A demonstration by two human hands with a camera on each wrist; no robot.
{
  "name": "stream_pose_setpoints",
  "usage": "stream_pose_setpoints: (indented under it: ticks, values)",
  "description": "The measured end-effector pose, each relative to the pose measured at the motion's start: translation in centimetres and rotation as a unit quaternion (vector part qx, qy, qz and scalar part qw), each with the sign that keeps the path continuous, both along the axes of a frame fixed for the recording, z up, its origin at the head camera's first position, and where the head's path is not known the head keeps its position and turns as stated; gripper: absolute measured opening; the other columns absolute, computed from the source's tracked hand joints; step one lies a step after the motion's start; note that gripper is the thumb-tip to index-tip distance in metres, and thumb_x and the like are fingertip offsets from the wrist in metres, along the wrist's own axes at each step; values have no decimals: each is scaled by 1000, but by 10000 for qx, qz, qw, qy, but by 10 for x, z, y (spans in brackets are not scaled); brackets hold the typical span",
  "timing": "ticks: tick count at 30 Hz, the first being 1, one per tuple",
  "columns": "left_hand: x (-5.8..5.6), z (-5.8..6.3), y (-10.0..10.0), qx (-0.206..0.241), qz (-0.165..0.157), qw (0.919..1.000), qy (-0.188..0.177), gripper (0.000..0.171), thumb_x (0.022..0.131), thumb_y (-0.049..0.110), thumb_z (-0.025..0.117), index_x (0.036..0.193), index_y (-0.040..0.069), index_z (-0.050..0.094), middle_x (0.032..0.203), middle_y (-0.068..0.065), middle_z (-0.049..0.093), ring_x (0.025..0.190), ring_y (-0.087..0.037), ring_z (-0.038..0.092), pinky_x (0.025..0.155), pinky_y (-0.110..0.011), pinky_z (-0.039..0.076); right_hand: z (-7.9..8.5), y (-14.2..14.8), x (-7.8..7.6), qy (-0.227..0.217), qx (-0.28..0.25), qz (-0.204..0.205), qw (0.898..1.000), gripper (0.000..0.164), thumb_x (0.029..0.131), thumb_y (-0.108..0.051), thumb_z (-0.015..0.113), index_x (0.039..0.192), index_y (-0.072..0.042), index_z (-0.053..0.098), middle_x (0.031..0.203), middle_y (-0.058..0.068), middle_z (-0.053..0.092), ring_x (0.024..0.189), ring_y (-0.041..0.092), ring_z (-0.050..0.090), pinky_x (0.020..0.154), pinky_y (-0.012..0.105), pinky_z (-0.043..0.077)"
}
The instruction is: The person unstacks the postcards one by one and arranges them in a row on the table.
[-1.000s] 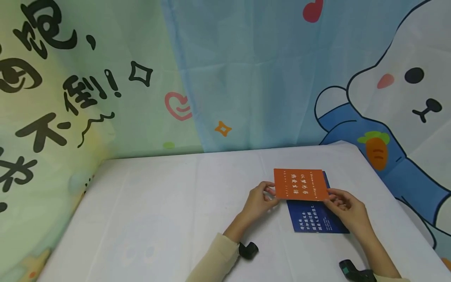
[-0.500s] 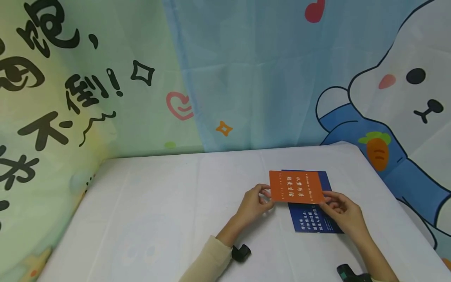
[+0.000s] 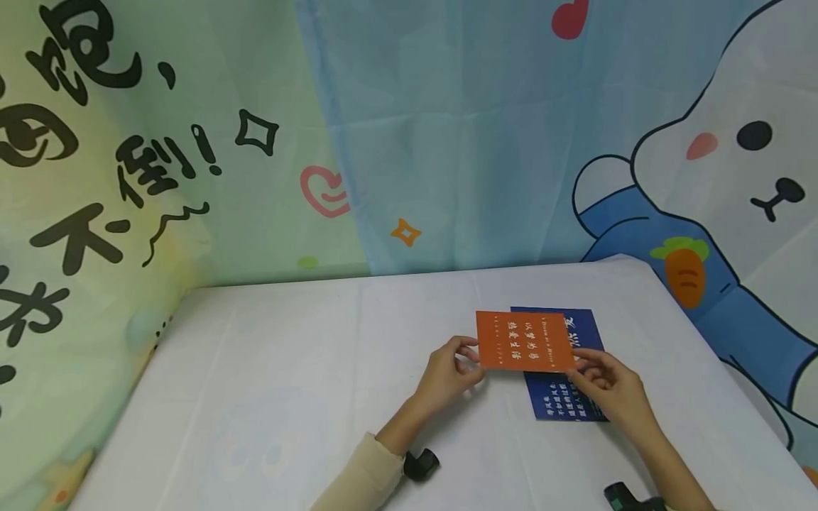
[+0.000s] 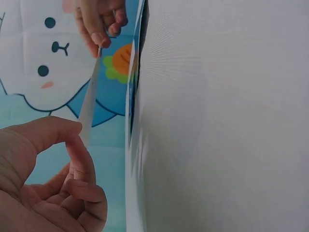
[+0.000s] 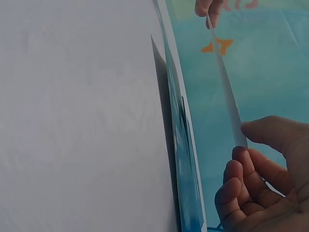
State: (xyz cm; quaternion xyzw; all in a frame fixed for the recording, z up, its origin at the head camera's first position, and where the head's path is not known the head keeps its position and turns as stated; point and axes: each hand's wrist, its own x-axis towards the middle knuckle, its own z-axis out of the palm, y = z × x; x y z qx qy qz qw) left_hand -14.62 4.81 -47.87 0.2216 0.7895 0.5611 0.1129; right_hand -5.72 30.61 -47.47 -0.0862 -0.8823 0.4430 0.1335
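Basically, orange card lengthwise L-R; pinched ea. end

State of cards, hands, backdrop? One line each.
Orange card: raised off the white table, pinched at both ends.
Blue card: lying on the table, partly hidden in the head view.
Left hand: pinches the orange card's left edge.
Right hand: pinches its right edge.
Backdrop: hanging behind the table.
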Motion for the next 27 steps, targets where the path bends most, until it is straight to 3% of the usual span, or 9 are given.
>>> stream_pose_setpoints:
  ticks: [21,27]
  values:
    - [8,5,-34,-159,19,9998,144,41,84,4,73,122,2,58,95,-7,65,67,-3,52,58,-16,44,-2,-21,-1,-59,-110,485,9987,41,87,-10,73,123,5,59,95,10,61,68,4,50,57,15,44]
    - [12,6,-43,-130,-8,9999,103,42,84,4,72,123,3,58,96,-7,64,66,-3,52,57,-17,44,-1,-26,0,-55,-501,697,9963,52,85,-2,73,131,6,51,92,5,61,69,1,50,57,15,43]
